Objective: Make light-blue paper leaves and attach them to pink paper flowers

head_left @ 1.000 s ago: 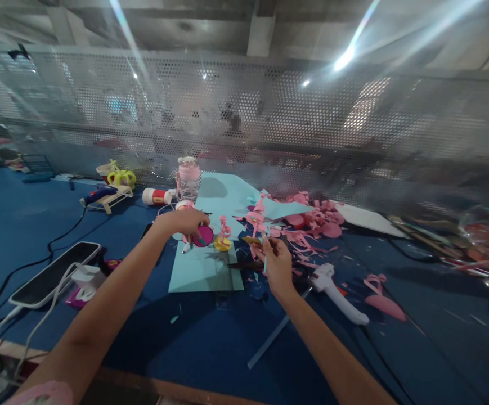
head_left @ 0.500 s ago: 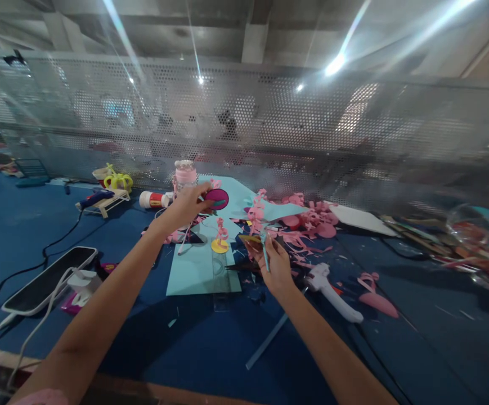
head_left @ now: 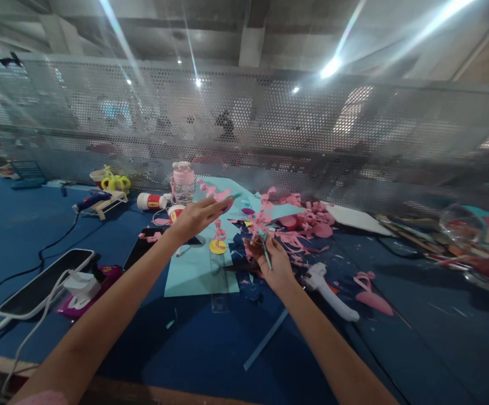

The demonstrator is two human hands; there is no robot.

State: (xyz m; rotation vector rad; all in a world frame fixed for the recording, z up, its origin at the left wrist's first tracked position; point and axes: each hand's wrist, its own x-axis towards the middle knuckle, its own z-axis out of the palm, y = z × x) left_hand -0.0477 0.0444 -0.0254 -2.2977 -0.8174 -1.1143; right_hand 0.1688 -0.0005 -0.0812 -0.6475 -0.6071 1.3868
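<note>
Left hand grips a magenta disc at its fingertips, above the table.

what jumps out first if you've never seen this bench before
The heap of pink paper scraps at the middle of the blue table, with a light blue sheet beside it. Over them, the left hand is lifted with fingers outstretched, and the right hand pinches a thin teal strip.

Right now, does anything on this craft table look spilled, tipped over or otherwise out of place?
Yes. Pink paper scraps lie strewn in a loose heap behind the right hand, spreading over the blue table. A glue bottle lies on its side near the pink-lidded jar. A white glue gun also lies flat among the cuttings.
</note>
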